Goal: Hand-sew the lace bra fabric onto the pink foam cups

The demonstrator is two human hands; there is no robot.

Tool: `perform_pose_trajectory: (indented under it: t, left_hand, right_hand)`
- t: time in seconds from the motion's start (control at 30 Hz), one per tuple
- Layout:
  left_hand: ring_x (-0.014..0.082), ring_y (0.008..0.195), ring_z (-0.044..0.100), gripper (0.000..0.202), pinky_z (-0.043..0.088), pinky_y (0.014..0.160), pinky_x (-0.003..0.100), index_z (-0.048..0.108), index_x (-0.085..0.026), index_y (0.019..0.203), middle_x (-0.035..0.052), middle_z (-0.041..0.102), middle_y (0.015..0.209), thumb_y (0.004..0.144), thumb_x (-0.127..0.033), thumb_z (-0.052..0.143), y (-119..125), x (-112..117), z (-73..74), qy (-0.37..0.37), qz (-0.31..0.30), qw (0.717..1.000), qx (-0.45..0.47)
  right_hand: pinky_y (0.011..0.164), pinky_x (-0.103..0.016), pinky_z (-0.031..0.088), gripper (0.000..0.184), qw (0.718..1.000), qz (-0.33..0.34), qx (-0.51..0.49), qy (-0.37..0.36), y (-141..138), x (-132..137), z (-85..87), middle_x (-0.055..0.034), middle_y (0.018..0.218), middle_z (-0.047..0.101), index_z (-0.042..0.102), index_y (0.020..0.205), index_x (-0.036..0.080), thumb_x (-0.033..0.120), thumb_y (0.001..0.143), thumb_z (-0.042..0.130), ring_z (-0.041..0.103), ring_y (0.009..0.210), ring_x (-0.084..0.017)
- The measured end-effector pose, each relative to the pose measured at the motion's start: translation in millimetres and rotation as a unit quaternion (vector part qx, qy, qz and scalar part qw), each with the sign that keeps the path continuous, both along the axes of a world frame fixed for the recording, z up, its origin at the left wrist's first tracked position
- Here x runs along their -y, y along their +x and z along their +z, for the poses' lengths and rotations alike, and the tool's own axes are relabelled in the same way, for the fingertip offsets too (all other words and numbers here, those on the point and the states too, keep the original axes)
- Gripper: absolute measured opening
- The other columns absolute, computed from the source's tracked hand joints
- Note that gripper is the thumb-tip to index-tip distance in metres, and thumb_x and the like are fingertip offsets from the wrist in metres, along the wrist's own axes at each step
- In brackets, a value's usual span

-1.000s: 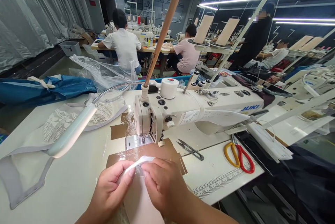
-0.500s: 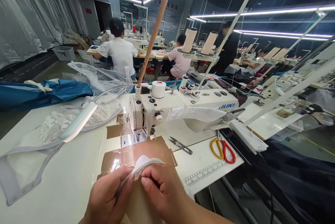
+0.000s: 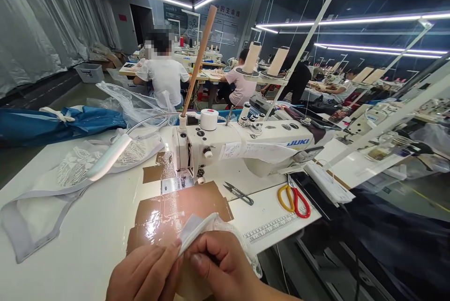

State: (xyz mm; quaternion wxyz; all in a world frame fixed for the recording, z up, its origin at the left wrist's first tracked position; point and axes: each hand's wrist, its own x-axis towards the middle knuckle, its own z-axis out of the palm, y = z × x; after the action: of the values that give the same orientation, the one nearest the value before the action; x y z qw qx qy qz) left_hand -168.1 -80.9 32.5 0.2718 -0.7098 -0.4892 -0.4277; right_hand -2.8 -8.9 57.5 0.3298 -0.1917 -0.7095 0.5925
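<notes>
My left hand (image 3: pixel 146 270) and my right hand (image 3: pixel 227 259) are close together at the front edge of the table, both with fingers pinched. Between them they grip a white lace-edged fabric piece (image 3: pixel 197 227), folded along its pale band. Its scalloped lace hangs down past the right hand. Just beyond is the white JUKI sewing machine (image 3: pixel 258 138), its needle area above a metal plate (image 3: pixel 176 185). Shiny brown tape (image 3: pixel 183 205) covers the tabletop before it. Thread snips (image 3: pixel 239 194) lie to the right of the tape, near scissors (image 3: pixel 294 201) with yellow and red handles.
A lace-cupped garment (image 3: pixel 35 226) with grey bands spreads over the table's left side, under a lamp (image 3: pixel 109 156) on a bendy neck. Clear plastic and a blue bag (image 3: pixel 87 123) lie behind. A ruler scale (image 3: pixel 270 228) runs along the right front edge. Several people sit farther back.
The hands have turned the fabric, so more of its lace edge shows on the right. My left fingers now lie flatter over the band. The view has shifted slightly.
</notes>
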Motion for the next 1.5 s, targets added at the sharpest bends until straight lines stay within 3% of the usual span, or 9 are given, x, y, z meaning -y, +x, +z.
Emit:
perform_pose_trajectory:
  t: [0.1,0.37,0.5,0.77,0.97,1.1,1.17,1.37,1.5]
  left_hand:
    - [0.0138,0.059,0.066,0.009,0.051,0.063,0.028,0.067,-0.006,0.087,0.0077,0.074,0.067,0.09,-0.009,0.059,4,0,-0.4,0.005,-0.011,1.0,0.003]
    - [0.0123,0.056,0.065,0.007,0.051,0.059,0.027,0.067,-0.005,0.086,0.006,0.072,0.062,0.089,-0.006,0.06,15,0,-1.6,-0.006,-0.027,0.999,0.024]
    - [0.0132,0.058,0.066,0.006,0.052,0.059,0.027,0.066,-0.005,0.087,0.0069,0.073,0.065,0.088,-0.007,0.061,17,0,-1.4,-0.021,-0.033,0.998,0.047]
    - [0.0126,0.054,0.067,0.005,0.052,0.057,0.027,0.065,-0.006,0.087,0.0044,0.073,0.062,0.088,-0.006,0.06,7,-5,6.7,-0.013,-0.06,0.998,-0.01]
    - [0.0139,0.055,0.067,0.01,0.052,0.054,0.026,0.064,-0.004,0.09,0.0065,0.071,0.06,0.091,-0.01,0.056,13,-7,3.3,-0.034,-0.075,0.997,0.006]
    - [0.0149,0.057,0.067,0.012,0.053,0.054,0.027,0.064,-0.002,0.095,0.0107,0.073,0.066,0.092,-0.01,0.056,8,-8,0.2,-0.06,-0.109,0.992,0.026]
    - [0.0157,0.059,0.067,0.011,0.053,0.056,0.028,0.064,-0.002,0.095,0.0123,0.074,0.069,0.091,-0.009,0.057,5,-8,-0.1,-0.054,-0.109,0.992,0.025]
    - [0.0155,0.06,0.067,0.009,0.053,0.06,0.028,0.065,-0.002,0.094,0.0115,0.074,0.071,0.089,-0.007,0.059,5,-8,-1.1,-0.035,-0.085,0.996,0.013]
    - [0.0166,0.058,0.064,0.014,0.05,0.053,0.026,0.063,-0.003,0.1,0.0091,0.068,0.065,0.091,-0.009,0.054,3,-11,-2.8,-0.078,-0.125,0.988,0.038]
  right_hand:
    - [0.057,-0.022,0.038,0.021,1.0,-0.007,0.01,0.008,3,0,0.2,-0.0012,0.066,0.055,0.063,0.077,0.013,0.027,0.086,0.049,0.047,0.059,-0.011]
    - [0.058,-0.019,0.042,0.018,0.991,-0.061,-0.036,0.113,1,3,-5.5,-0.0015,0.066,0.062,0.065,0.08,0.016,0.018,0.086,0.049,0.056,0.059,-0.011]
    - [0.06,-0.019,0.044,0.017,0.99,-0.063,-0.044,0.115,0,3,-6.1,-0.0013,0.068,0.064,0.066,0.082,0.017,0.018,0.086,0.05,0.058,0.061,-0.011]
    - [0.063,-0.021,0.045,0.015,0.999,-0.031,0.036,0.002,6,-2,-7.7,-0.0023,0.074,0.067,0.069,0.083,0.017,0.025,0.084,0.056,0.058,0.066,-0.013]
    - [0.057,-0.02,0.041,0.018,0.998,-0.058,0.017,-0.002,4,1,-13.2,0.0005,0.063,0.058,0.063,0.072,0.016,0.027,0.084,0.055,0.05,0.058,-0.011]
    - [0.052,-0.02,0.041,0.021,0.991,-0.066,-0.02,-0.118,-1,-1,-18.3,0.002,0.058,0.054,0.061,0.07,0.016,0.034,0.08,0.063,0.049,0.051,-0.01]
    - [0.053,-0.02,0.041,0.021,0.989,-0.047,-0.006,-0.138,-1,-3,-15.8,0.0012,0.06,0.056,0.063,0.073,0.015,0.035,0.079,0.065,0.05,0.053,-0.01]
    - [0.055,-0.02,0.037,0.027,0.997,-0.037,0.062,0.01,2,-4,-6.1,0.0007,0.063,0.053,0.06,0.071,0.015,0.035,0.087,0.051,0.045,0.058,-0.01]
    - [0.051,-0.021,0.033,0.032,0.993,-0.071,0.07,0.057,2,-6,-9.8,0.0027,0.057,0.046,0.055,0.066,0.016,0.037,0.089,0.047,0.039,0.053,-0.009]
